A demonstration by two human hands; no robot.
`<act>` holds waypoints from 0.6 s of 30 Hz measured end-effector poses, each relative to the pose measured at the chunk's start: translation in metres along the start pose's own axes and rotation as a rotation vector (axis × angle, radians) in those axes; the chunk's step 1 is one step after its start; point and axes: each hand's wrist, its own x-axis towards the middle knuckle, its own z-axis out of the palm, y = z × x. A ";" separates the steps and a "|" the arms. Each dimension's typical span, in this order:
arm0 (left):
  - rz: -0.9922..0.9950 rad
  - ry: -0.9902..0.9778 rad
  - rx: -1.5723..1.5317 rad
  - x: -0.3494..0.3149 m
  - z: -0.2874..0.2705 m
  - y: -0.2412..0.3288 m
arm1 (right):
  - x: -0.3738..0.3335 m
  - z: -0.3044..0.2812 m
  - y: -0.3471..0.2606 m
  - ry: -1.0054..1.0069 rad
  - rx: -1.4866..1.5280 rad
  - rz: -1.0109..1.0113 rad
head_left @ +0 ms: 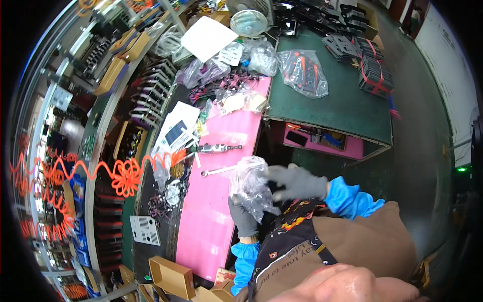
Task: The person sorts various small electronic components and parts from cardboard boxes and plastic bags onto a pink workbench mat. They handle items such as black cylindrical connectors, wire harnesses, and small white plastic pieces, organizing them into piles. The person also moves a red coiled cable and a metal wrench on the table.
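A crumpled clear plastic bag [250, 182] is bunched up over the right edge of the pink mat; its contents are hard to make out. My left hand [243, 217], in a grey glove, grips the bag from below. My right hand [299, 182], also gloved in grey, is just right of the bag with its fingers apart, slightly blurred. A wrench [216, 171] lies on the mat, its right end against the bag. Beyond it rests a silver and black air tool [214, 149].
The pink mat [204, 226] covers the bench. An orange coiled hose [126, 177] hangs across the left. Farther off stand a fan [248, 23] and a green table [347, 108] with a bagged set of tools [303, 74]. Open cardboard boxes [171, 277] sit at the near end.
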 end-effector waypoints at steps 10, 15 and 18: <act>-0.126 -0.354 0.678 0.107 0.166 -0.059 | 0.049 -0.114 0.208 0.364 -0.274 0.036; -0.209 -0.392 0.786 0.147 0.207 -0.057 | 0.001 -0.275 0.343 0.756 -0.683 0.459; -0.147 -0.029 0.911 0.174 0.217 -0.042 | -0.025 -0.333 0.389 0.639 -0.766 0.738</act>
